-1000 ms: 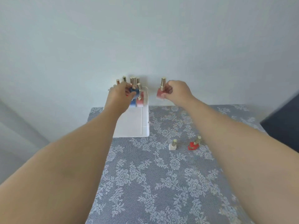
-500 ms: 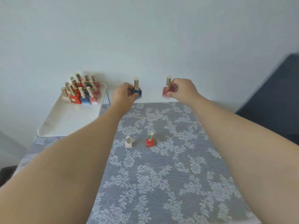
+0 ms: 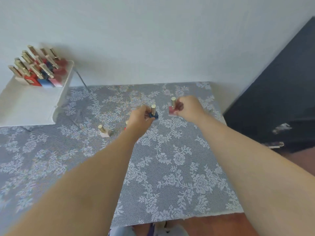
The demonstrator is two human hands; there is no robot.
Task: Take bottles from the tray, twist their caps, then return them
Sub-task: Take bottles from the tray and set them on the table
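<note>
My left hand (image 3: 140, 117) grips a small blue bottle (image 3: 153, 114) with a gold cap, low over the lace tablecloth near the table's middle. To its right, my right hand (image 3: 188, 108) holds a pink bottle (image 3: 172, 111) with a gold cap at about the same height. A white tray (image 3: 32, 106) lies at the far left, with several gold-capped bottles (image 3: 39, 68) in red, blue and pink clustered at its far end. A pale bottle (image 3: 104, 132) stands on the cloth left of my left wrist. A red bottle (image 3: 125, 127) is almost hidden behind that wrist.
The grey lace tablecloth (image 3: 170, 167) covers the table, whose far edge meets a white wall. A dark cabinet (image 3: 281, 99) stands to the right of the table. The table's near edge runs just above my knees.
Both hands have carried their bottles from beside the tray down and nearer to me, over the middle of the table. My view has swung right, so the tray now sits at far left.
</note>
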